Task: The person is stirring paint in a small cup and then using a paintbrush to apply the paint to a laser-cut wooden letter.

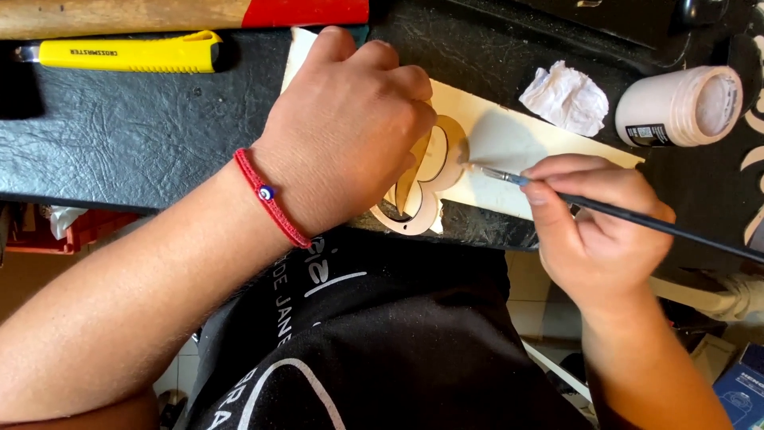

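Left hand [346, 127] presses flat on a wooden cutout [434, 171], fingers together and curled down over it, pinning it to the sheet [517, 143] on the dark table [135, 135]. Cutout sits at frame centre, its lower loop hanging just over the table's near edge; most of it is hidden under the palm. Right hand [593, 223], at 3 o'clock of the cutout, has its fingers clamped on a thin brush [637, 219] in a pencil grip, bristle tip touching the cutout's right edge.

To do this stroke well, judging from the pose: keep left-hand pressure steady so the piece does not slide; keep that hand's fingertips clear of the wet edge. Short light strokes along the rim, brush held low, heel of the right hand braced on the table edge. Watch the overhanging loop, since it has no support beneath.

Open paint jar [680, 107] lies on its side at 2 o'clock of the cutout, well apart from the brush. Crumpled tissue [567, 97] lies just left of the jar, handy for wiping. Yellow knife [131, 52] at 10 o'clock, well apart. Red bracelet [270, 197] on the left wrist.
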